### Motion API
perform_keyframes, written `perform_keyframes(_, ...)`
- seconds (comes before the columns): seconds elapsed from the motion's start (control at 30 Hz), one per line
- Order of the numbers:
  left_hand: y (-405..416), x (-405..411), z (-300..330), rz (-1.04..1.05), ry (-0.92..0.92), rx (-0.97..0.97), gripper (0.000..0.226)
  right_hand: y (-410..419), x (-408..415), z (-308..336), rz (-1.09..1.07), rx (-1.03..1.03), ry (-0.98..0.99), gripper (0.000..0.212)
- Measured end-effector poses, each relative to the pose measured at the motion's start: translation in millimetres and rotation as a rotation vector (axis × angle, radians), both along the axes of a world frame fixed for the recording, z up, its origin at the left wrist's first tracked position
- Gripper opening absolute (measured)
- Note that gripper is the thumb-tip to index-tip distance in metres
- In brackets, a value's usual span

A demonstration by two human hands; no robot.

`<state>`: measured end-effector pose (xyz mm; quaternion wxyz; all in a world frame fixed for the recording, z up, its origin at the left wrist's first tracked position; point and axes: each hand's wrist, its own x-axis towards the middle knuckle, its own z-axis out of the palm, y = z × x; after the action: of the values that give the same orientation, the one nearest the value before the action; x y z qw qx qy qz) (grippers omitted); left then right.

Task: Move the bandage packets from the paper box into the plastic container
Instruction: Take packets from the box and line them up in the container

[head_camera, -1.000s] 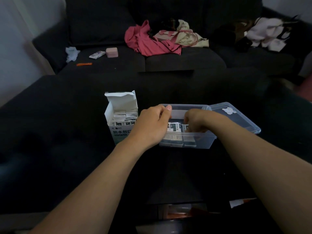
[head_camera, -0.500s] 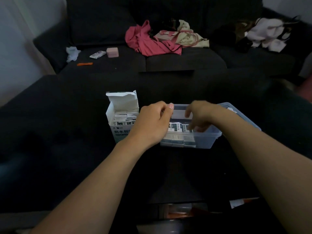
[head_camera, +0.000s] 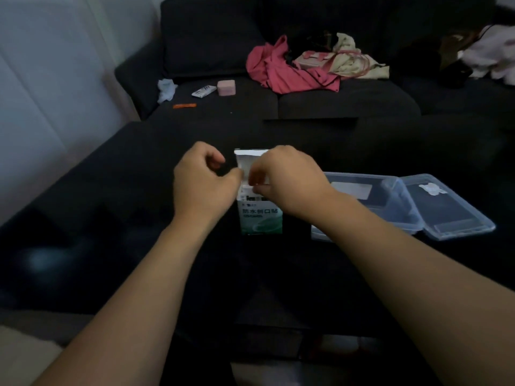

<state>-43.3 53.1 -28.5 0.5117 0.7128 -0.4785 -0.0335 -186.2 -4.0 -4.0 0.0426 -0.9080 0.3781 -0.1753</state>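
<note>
One upright white-and-green paper box (head_camera: pixel 260 215), opened upward, is held at its left side by the curled left hand (head_camera: pixel 204 185); white bandage packets (head_camera: pixel 250 194) inside are pinched by the right hand (head_camera: pixel 289 182); one clear rectangular plastic container (head_camera: pixel 401 201) is seen just right, lengthwise across

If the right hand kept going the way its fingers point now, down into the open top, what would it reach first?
Most likely the bandage packets standing in the paper box. The right hand has its fingertips at the box opening already, though whether they touch is unclear.
</note>
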Motion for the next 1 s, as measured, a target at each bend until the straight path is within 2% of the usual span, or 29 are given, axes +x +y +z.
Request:
perform_keyframes(0.13, 6.0, 8.8, -7.8, -0.132, -0.118, 0.167, 0.026, 0.2, 11.4, 3.9, -0.091, 0.024, 0.189, 0.011)
perform_keyframes(0.3, 11.0, 16.4, -9.3, -0.26, -0.067, 0.263, 0.028, -2.6, 13.0, -2.3, -0.088, 0.082, 0.167, 0.01)
perform_keyframes(0.43, 8.1, 15.5, -6.8, -0.245, -0.049, 0.237, 0.029, -9.6, 12.3, -8.3, -0.075, 0.137, 0.125, 0.002)
perform_keyframes(0.57, 5.1, 12.0, -7.1, -0.219, -0.039, 0.26, 0.029, -16.3, 13.2, -11.1, -0.079, 0.203, 0.107, 0.003)
perform_keyframes(1.0, -0.1, 11.0, -9.8, -0.157, 0.025, 0.268, 0.033, -19.6, 10.8, -17.2, -0.031, 0.123, 0.146, 0.006)
